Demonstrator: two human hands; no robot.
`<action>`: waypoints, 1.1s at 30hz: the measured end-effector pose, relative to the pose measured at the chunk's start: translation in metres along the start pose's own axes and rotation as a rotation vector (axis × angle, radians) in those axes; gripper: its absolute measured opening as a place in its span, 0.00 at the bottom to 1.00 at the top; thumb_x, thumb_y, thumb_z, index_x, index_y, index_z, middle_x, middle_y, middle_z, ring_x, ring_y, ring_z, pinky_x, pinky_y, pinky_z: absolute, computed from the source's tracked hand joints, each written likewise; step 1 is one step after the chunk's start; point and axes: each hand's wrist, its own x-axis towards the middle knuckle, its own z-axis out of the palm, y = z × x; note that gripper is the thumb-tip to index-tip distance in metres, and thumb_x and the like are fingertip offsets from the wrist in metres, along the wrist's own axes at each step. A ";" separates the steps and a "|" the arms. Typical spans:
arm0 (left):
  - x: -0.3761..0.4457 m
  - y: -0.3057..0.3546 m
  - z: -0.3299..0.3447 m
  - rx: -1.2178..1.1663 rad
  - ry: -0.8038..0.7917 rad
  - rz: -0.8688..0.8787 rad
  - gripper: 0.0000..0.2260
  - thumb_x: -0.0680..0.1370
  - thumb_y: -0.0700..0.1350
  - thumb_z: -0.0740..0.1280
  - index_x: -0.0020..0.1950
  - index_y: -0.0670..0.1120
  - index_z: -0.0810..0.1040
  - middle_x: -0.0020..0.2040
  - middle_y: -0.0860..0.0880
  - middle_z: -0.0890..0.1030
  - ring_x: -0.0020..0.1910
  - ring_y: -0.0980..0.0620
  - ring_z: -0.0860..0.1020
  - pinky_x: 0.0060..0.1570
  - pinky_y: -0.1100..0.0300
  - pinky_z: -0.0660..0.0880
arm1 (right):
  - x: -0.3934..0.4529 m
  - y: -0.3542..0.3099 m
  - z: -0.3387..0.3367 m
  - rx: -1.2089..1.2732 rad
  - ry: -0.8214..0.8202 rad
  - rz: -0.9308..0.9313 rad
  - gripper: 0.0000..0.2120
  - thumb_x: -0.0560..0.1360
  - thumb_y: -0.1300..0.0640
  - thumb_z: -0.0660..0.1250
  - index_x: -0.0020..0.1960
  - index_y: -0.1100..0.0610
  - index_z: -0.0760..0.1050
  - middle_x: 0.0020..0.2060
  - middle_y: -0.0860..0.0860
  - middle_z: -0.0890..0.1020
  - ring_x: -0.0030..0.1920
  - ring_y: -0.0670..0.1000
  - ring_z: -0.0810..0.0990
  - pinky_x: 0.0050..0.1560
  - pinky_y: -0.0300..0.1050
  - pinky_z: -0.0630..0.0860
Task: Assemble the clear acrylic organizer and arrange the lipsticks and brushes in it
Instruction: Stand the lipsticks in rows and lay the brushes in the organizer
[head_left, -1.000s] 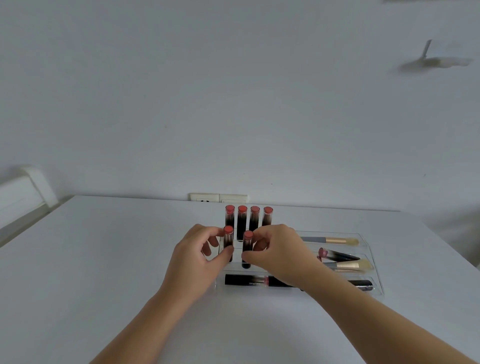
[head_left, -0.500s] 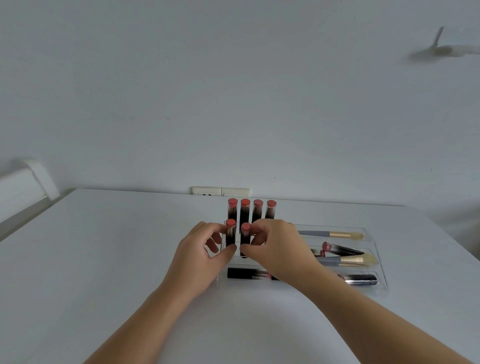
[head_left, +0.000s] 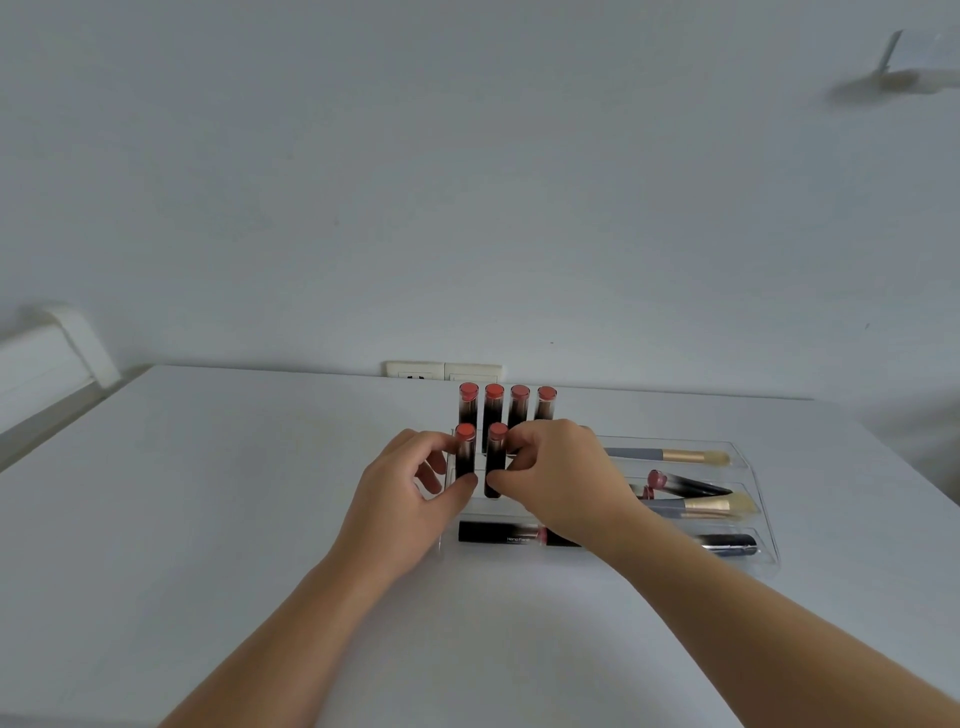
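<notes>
A clear acrylic organizer (head_left: 748, 452) stands on the white table (head_left: 208, 493). Several red-capped lipsticks (head_left: 506, 405) stand upright in its back row. In front of them two more stand upright: the left front lipstick (head_left: 465, 452) is pinched between thumb and fingers of my left hand (head_left: 400, 509), and the right front lipstick (head_left: 496, 457) is pinched by my right hand (head_left: 561, 478). Gold-ferruled brushes (head_left: 670, 456) (head_left: 711, 505) lie in the tray's right compartments. A dark tube (head_left: 509, 533) lies flat in the front compartment, partly under my right wrist.
A white wall socket (head_left: 443, 370) sits on the wall just behind the table's far edge. A white ledge (head_left: 47, 353) is at the far left. A blurred fixture (head_left: 898, 78) shows at the upper right.
The view has tilted, so the organizer sits slightly higher in frame. Both hands stay on the two front lipsticks with fingers shifted only slightly.
</notes>
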 end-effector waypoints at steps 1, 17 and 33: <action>0.000 0.000 0.000 0.001 0.001 0.000 0.15 0.72 0.44 0.78 0.49 0.61 0.78 0.42 0.56 0.77 0.42 0.54 0.78 0.37 0.70 0.71 | 0.000 0.000 0.000 0.001 -0.004 0.004 0.03 0.72 0.55 0.73 0.43 0.47 0.81 0.32 0.44 0.84 0.35 0.44 0.81 0.37 0.39 0.78; 0.000 0.003 -0.001 0.023 0.002 -0.002 0.11 0.72 0.44 0.77 0.51 0.52 0.81 0.42 0.54 0.77 0.42 0.53 0.77 0.37 0.71 0.69 | -0.001 0.002 0.005 -0.014 0.015 -0.011 0.06 0.72 0.52 0.74 0.47 0.45 0.80 0.34 0.44 0.85 0.38 0.42 0.82 0.41 0.38 0.79; -0.001 0.000 -0.001 0.030 -0.004 0.003 0.12 0.72 0.45 0.77 0.52 0.55 0.81 0.43 0.56 0.77 0.42 0.54 0.78 0.37 0.71 0.70 | -0.003 0.003 0.006 -0.044 0.028 -0.011 0.07 0.72 0.52 0.74 0.51 0.47 0.81 0.35 0.44 0.85 0.36 0.42 0.81 0.37 0.36 0.76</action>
